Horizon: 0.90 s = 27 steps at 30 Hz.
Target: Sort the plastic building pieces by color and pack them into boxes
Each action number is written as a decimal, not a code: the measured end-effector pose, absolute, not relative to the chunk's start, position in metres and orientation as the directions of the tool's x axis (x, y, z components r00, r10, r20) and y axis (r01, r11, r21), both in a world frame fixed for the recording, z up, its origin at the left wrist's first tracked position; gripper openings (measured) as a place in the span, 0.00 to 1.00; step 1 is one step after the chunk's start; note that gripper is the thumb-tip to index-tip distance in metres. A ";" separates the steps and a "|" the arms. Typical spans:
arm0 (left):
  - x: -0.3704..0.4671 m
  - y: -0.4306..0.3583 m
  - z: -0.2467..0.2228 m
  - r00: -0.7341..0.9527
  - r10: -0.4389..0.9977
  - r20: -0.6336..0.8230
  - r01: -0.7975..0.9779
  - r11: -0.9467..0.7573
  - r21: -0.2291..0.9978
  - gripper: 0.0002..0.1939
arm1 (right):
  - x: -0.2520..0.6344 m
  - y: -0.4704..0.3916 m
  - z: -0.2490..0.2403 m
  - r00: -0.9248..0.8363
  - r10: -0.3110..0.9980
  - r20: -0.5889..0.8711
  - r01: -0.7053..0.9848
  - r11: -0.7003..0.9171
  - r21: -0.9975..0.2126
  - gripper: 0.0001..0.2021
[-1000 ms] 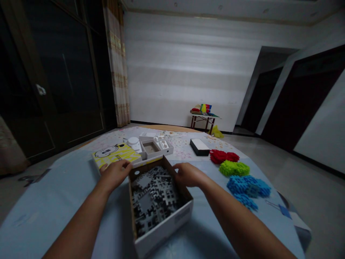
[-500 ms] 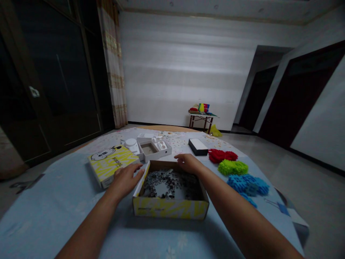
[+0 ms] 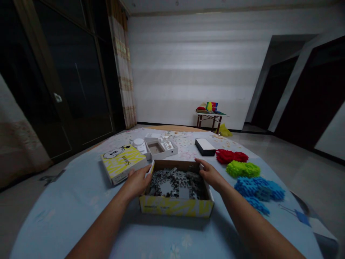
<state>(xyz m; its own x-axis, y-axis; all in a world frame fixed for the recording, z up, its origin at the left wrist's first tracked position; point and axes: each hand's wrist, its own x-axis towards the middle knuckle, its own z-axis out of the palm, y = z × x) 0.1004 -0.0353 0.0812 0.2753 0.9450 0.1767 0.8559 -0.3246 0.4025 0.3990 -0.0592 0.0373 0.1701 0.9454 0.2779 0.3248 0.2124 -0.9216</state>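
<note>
An open yellow-and-white cardboard box (image 3: pixel 176 208) stands on the table in front of me. Grey interlocking plastic pieces (image 3: pixel 175 181) fill it, some joined into flat sheets. My left hand (image 3: pixel 137 182) grips the box's left wall, thumb and fingers at its top edge. On the opposite side, my right hand (image 3: pixel 211 175) holds the right wall near the far corner, its fingertips over the rim. A yellow box lid (image 3: pixel 124 162) with a cartoon dog face lies just left of my left hand.
Behind the box are white open packaging trays (image 3: pixel 172 151) and a black-and-white box (image 3: pixel 205 147). Red (image 3: pixel 231 156), lime-green (image 3: pixel 243 169) and blue piece bundles (image 3: pixel 258 189) lie to the right. The round table has a pale blue floral cloth (image 3: pixel 67 201). A small side table (image 3: pixel 208 114) stands by the wall.
My right hand has moved from above the box's far edge onto its right wall. My left hand has closed on the left wall. The camera view has turned slightly left.
</note>
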 end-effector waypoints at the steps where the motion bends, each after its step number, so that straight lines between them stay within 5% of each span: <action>1: 0.100 -0.034 0.080 0.253 0.949 0.187 0.859 -0.310 0.407 0.23 | 0.398 -0.060 0.038 0.177 0.950 0.258 0.281 0.202 -0.938 0.25; 6: 0.083 -0.026 0.078 0.063 0.958 0.281 0.912 -0.170 0.373 0.25 | 0.401 -0.071 0.024 0.308 0.915 0.261 0.154 0.223 -0.963 0.25; 10: 0.054 -0.015 0.069 -0.118 0.871 0.478 0.979 0.023 0.201 0.28 | 0.404 -0.076 0.009 0.238 0.926 0.294 0.162 0.260 -0.952 0.29; 12: 0.040 -0.009 0.060 -0.144 0.884 0.445 0.988 0.101 0.120 0.32 | 0.404 -0.076 0.007 0.193 0.933 0.304 0.146 0.279 -0.949 0.31; 18: 0.016 0.003 0.037 -0.127 0.949 0.289 0.987 0.149 -0.056 0.37 | 0.403 -0.072 0.007 0.161 0.938 0.308 0.149 0.286 -0.947 0.34; 27: 0.009 -0.013 0.062 0.047 0.891 0.451 0.989 0.021 -0.146 0.26 | 0.406 -0.070 0.011 0.213 0.898 0.384 0.301 0.313 -0.901 0.32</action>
